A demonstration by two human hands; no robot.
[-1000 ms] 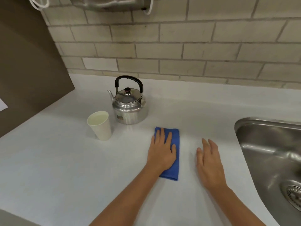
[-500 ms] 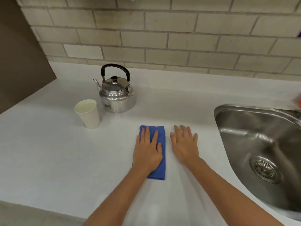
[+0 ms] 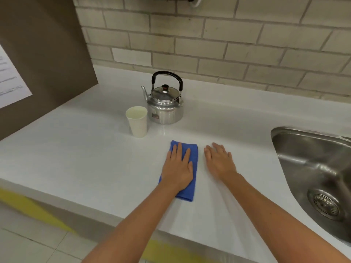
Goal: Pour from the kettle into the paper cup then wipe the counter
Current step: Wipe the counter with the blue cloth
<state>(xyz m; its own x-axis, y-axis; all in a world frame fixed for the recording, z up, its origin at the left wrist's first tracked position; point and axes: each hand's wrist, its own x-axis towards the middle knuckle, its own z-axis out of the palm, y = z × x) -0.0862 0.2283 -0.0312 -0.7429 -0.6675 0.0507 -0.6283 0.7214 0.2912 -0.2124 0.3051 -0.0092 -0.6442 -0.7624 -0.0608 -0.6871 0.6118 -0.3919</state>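
Note:
A shiny metal kettle (image 3: pixel 164 108) with a black handle stands upright near the back of the white counter (image 3: pixel 91 160), its spout pointing left. A white paper cup (image 3: pixel 137 121) stands just in front and to the left of it. A folded blue cloth (image 3: pixel 192 168) lies flat on the counter. My left hand (image 3: pixel 177 168) rests flat on the cloth, fingers spread. My right hand (image 3: pixel 220 161) lies palm down on the bare counter just right of the cloth, holding nothing.
A steel sink (image 3: pixel 319 173) with a drain strainer is set into the counter at the right. A brown side panel (image 3: pixel 41 59) with a paper notice rises at the left. A brick wall (image 3: pixel 228 40) runs behind. The counter's front edge is close below my forearms.
My right hand has slid left, closer to the cloth. The left hand stays flat on the cloth. The view has shifted, so the floor shows in front of the counter.

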